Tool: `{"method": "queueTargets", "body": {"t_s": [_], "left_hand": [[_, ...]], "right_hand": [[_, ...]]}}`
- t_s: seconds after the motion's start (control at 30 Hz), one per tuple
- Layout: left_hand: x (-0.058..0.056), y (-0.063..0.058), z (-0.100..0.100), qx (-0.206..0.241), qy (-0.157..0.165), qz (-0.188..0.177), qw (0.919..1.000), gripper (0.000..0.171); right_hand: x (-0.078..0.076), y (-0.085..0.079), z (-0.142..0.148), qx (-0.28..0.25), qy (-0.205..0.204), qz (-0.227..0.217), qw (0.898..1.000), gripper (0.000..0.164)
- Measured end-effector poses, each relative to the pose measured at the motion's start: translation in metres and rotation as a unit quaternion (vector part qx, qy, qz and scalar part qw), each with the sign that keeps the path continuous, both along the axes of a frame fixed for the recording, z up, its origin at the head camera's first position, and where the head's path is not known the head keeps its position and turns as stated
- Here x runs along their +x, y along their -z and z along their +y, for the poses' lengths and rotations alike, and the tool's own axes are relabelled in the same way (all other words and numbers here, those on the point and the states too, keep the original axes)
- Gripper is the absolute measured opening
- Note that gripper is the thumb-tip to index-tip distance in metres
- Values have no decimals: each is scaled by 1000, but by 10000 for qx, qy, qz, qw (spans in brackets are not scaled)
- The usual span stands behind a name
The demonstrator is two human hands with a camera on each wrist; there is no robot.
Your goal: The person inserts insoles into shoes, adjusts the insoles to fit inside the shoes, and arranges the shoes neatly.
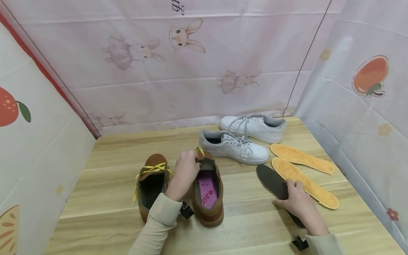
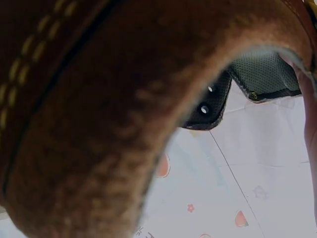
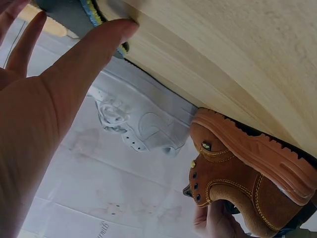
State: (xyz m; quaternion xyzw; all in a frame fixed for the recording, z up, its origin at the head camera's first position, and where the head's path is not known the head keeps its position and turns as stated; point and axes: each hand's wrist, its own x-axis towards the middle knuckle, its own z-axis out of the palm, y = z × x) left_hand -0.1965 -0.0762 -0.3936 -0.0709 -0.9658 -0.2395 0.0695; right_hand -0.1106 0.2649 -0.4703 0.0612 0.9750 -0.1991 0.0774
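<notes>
- The tongue area of the right brown shoe (image 1: pixel 208 216) was pinched by the curled fingers of the left hand (image 1: pixel 185 169), at the far end of the shoe's opening.
- The right brown shoe was placed on the wooden table (image 1: pixel 105 187), left of the middle of the right-hand group, with its heel turned to the near side; a pink insole (image 1: pixel 207 189) with printed lettering was seen inside it.
- The thumb and fingers of the right hand (image 1: pixel 299 202) were spread across the dark insole (image 1: pixel 271 179); whether it was pressed firmly could not be told.
- The dark insole was laid slantwise on the table, to the right of the right brown shoe, and its yellow and blue edge was shown beside the thumb in the right wrist view.
- 2 yellow-orange insoles were laid to the right of the dark one: the near yellow insole (image 1: pixel 304 182) just beside it, the far yellow insole (image 1: pixel 302 158) behind.
- The left brown shoe (image 1: pixel 156 159), threaded with yellow laces (image 1: pixel 153 170), was set left of the left hand, its toe turned to the far side.
- 2 white shoes were placed at the far side: the near white shoe (image 1: pixel 223 148) was pointed right, the far white shoe (image 1: pixel 255 129) left.
- A pale cloth (image 1: pixel 143 95) printed with rabbits was hung behind the table.
</notes>
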Motion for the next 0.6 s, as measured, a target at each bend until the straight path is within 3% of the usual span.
{"method": "queueTargets", "body": {"t_s": [0.3, 0.6], "left_hand": [[0, 0, 0, -117, -54, -69, 9999, 6], [-1, 1, 1, -182, -6, -44, 9998, 4]], "right_hand": [[-4, 7, -4, 147, -16, 196, 9997, 75], [-5, 7, -7, 49, 168, 150, 9997, 72]]}}
